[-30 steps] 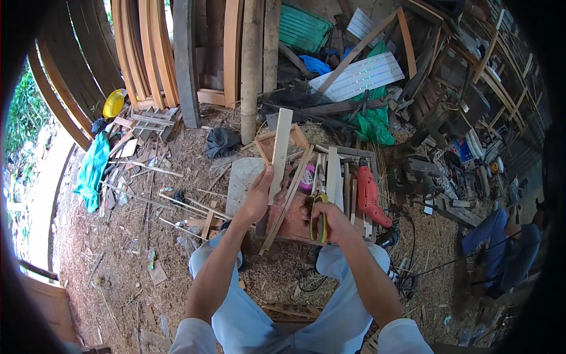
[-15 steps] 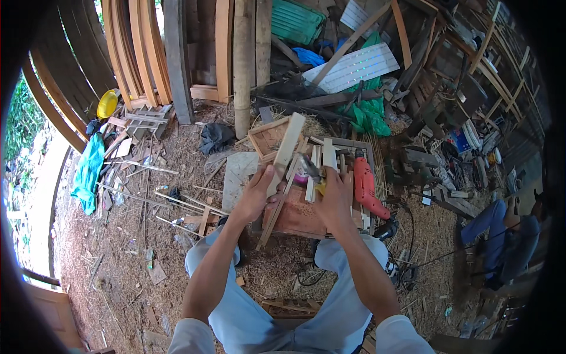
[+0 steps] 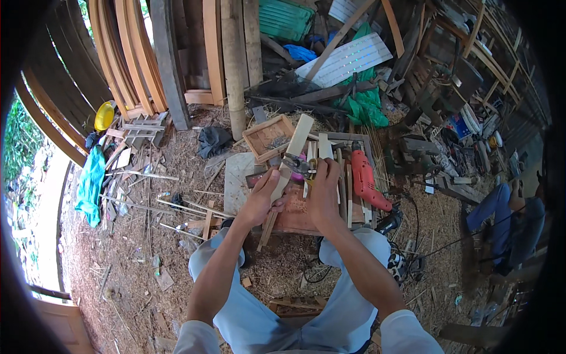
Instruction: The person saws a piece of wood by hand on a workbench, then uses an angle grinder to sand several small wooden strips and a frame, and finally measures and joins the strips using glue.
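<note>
My left hand (image 3: 260, 199) is closed around a pale wooden strip (image 3: 301, 132), which tilts up and away over a low wooden work surface (image 3: 299, 213). In my right hand (image 3: 323, 193) is a pair of pliers (image 3: 296, 163) with yellowish handles. Their metal jaws meet the strip just beyond my left fingers; whether they grip a nail there is too small to tell. Other thin wooden strips lie beneath my hands. A small purple-pink item (image 3: 304, 158) shows behind the pliers, partly hidden.
Right of my hands lies a red power drill (image 3: 369, 182) with its cable trailing to the floor. A shallow wooden box (image 3: 252, 147) with small metal pieces sits beyond my left hand. Shavings and offcuts litter the floor. At the far right another person's legs (image 3: 490, 207) show.
The pliers have come left from beside the strip onto it, with my right hand turning inward. The strip has shifted slightly right, and the whole view has moved a little.
</note>
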Demonstrator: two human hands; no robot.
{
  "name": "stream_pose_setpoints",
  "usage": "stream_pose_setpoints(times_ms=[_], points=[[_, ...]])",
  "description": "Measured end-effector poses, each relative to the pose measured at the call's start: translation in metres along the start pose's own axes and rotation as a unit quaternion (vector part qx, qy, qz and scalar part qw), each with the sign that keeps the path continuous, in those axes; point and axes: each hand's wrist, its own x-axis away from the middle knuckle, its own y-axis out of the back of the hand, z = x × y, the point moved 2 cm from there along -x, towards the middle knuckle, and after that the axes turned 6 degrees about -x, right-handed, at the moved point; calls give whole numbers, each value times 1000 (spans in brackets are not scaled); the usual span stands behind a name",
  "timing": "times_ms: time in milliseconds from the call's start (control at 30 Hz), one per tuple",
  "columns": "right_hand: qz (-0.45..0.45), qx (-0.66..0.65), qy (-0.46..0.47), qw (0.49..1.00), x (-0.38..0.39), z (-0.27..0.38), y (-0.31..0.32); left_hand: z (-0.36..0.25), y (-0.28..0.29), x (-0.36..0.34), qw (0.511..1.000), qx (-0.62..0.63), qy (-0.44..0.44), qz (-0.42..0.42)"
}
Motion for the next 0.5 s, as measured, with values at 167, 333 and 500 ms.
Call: stream_pose_setpoints(times_ms=[167,333,500], points=[[-36,44,26,998,-2,1,-5,0,-1,2,1000,7,4,13],[-50,99,35,993,0,6,-3,-6,-7,6,1000,-2,11,10],[-62,160,37,985,3,23,-3,-7,-7,8,1000,22,-1,2]])
